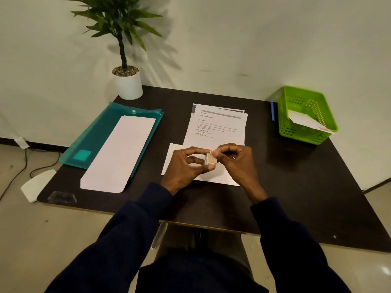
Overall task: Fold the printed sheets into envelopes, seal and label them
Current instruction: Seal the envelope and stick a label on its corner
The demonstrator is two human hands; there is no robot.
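The left hand (183, 168) and right hand (236, 163) pinched a small label (211, 159). It looked light, flimsy, best taken by a corner.

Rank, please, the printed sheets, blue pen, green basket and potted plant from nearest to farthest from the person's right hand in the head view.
1. Printed sheets, mid-table, just beyond the right hand, which pinches a small label.
2. Blue pen, far right side.
3. Green basket, just right of the pen, at the table's edge.
4. Potted plant, far left corner.
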